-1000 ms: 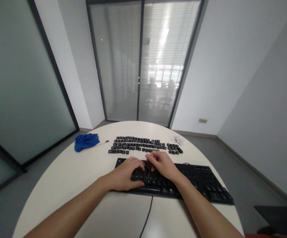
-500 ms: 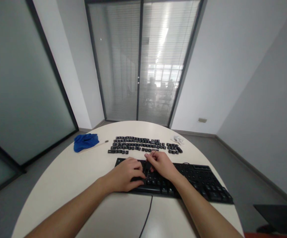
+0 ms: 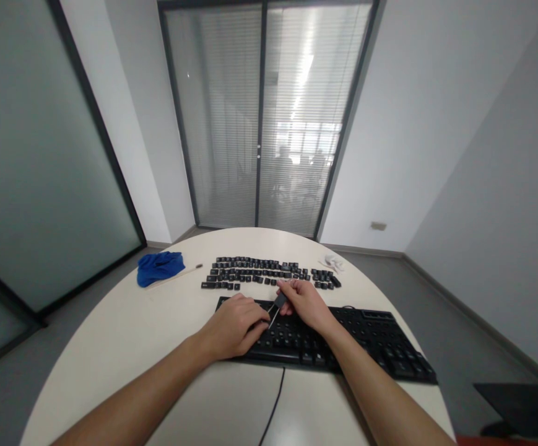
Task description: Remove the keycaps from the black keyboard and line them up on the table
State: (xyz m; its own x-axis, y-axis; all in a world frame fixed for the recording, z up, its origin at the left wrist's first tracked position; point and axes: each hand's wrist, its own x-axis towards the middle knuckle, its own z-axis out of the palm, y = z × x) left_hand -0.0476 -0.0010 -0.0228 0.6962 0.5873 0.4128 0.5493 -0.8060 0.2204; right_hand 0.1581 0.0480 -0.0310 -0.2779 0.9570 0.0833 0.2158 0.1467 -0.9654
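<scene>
A black keyboard (image 3: 296, 347) lies across the table, many of its keys off in the upper part. My right hand (image 3: 303, 300) is closed on the dark handle of a keycap puller (image 3: 280, 301) above the keyboard's left half. Two thin wire prongs run from the handle down to the left fingertips. My left hand (image 3: 238, 325) rests over the keyboard's left end, thumb and fingers pinched at the prong tips. Between them shows a bit of a small black piece that looks like a keycap (image 3: 265, 321), mostly hidden by the fingers.
Behind the keyboard, loose black keycaps (image 3: 250, 272) lie in rows. A blue cloth (image 3: 160, 268) and a thin brush (image 3: 176, 275) lie at the left, crumpled white tissue (image 3: 332, 261) at the right. A cable (image 3: 273, 409) runs toward me over the round white table (image 3: 157, 334).
The puller has risen off the keys and tilted, so its prongs now show. My left fingers have drawn together at the prong tips.
</scene>
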